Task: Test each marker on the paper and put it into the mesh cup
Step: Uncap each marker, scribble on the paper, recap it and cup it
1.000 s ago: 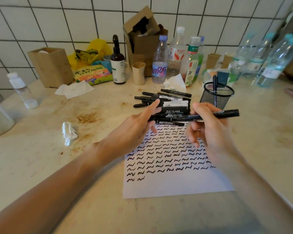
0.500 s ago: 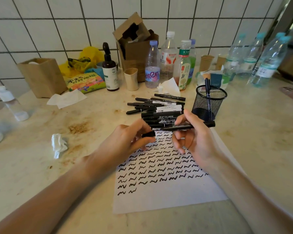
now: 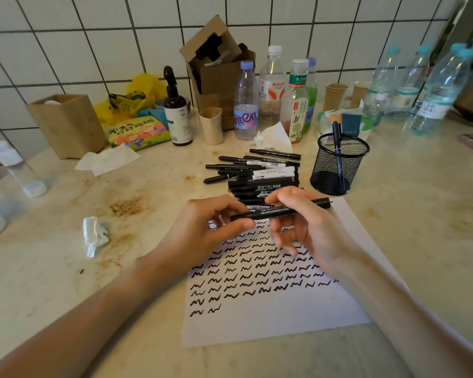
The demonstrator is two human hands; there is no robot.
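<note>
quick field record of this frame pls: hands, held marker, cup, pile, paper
left hand: fingers pinch the marker's left end
right hand: fingers grip the marker's middle
held marker: black, roughly level, above the paper's top edge
mesh cup: upright, right of the pile, at least one marker inside
marker pile: black markers lying loose on the counter
paper: rows of black squiggles, bottom strip blank

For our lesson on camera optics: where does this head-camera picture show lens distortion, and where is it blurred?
Head view: the wall tiles have grid lines that bow and fan outward, a wide-angle effect; the water bottles at the right edge look smeared and soft; the marker and both hands, left and right, are fairly sharp.
</note>
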